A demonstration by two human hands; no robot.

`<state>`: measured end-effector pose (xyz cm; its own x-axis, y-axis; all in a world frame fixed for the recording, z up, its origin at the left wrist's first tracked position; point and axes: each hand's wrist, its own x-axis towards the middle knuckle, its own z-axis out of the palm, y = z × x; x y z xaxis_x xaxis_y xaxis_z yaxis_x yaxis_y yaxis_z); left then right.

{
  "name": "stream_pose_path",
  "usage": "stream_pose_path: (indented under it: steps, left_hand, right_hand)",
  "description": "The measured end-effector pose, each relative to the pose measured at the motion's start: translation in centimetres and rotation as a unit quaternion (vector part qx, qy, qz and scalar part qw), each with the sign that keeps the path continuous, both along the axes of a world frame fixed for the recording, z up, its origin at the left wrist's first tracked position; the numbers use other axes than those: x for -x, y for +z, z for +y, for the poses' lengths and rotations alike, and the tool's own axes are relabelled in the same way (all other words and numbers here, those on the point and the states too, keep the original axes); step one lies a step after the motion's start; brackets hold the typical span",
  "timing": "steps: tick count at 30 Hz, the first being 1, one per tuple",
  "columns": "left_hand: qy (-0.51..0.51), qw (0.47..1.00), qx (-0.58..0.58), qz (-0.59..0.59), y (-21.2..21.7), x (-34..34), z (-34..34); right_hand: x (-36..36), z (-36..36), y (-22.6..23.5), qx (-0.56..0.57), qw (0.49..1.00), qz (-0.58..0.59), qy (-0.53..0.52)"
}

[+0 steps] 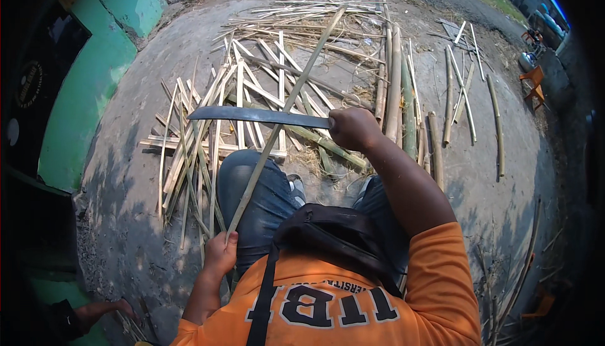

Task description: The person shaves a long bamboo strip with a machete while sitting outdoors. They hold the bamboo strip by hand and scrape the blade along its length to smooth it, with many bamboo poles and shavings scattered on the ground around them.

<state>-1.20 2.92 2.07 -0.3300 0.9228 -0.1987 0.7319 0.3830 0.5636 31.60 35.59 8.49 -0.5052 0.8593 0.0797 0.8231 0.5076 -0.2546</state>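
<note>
My right hand (356, 129) is closed round the handle of a machete (258, 116), its long grey blade pointing left. Down by my left thigh, my left hand (220, 254) grips the near end of a long bamboo strip (255, 173). The strip slants up and away to the right, and the blade crosses it around its middle. Whether the edge bites into the strip cannot be made out. Beyond my knees lies a pile of split bamboo strips (280, 72), and more split strips (189, 150) are heaped beside my left knee.
Whole bamboo poles (394, 87) lie to the right of the pile, with shorter pieces (496, 125) farther right. A green wall (82, 113) stands at the left. At the far right is an orange chair (534, 84). Another person's hand (126, 309) shows at the lower left.
</note>
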Motion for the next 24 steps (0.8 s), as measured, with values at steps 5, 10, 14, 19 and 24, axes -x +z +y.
stream_pose_path:
  steps: [5, 10, 14, 19, 24]
  left_hand:
    - [0.002, 1.000, 0.011, 0.003, 1.1, -0.4, 0.5]
    - [-0.022, 0.999, -0.026, 0.009, 1.7, -0.6, 0.4]
    - [-0.039, 0.998, -0.041, -0.013, 0.2, 0.3, 0.3]
    - [-0.053, 0.997, -0.048, -0.034, 0.2, 0.0, 0.5]
    - [-0.039, 0.997, -0.027, -0.061, 0.3, 0.4, 0.3]
  right_hand:
    - [-0.8, 0.8, -0.9, 0.012, 0.997, 0.033, -0.076]
    - [-2.2, 2.1, -1.0, 0.012, 0.992, 0.065, -0.104]
    - [-0.6, 0.3, -0.8, 0.013, 0.998, 0.064, 0.011]
    - [-1.5, 2.1, -1.1, 0.002, 0.999, 0.046, -0.005]
    - [-2.8, 4.1, -2.0, 0.043, 0.987, 0.116, -0.099]
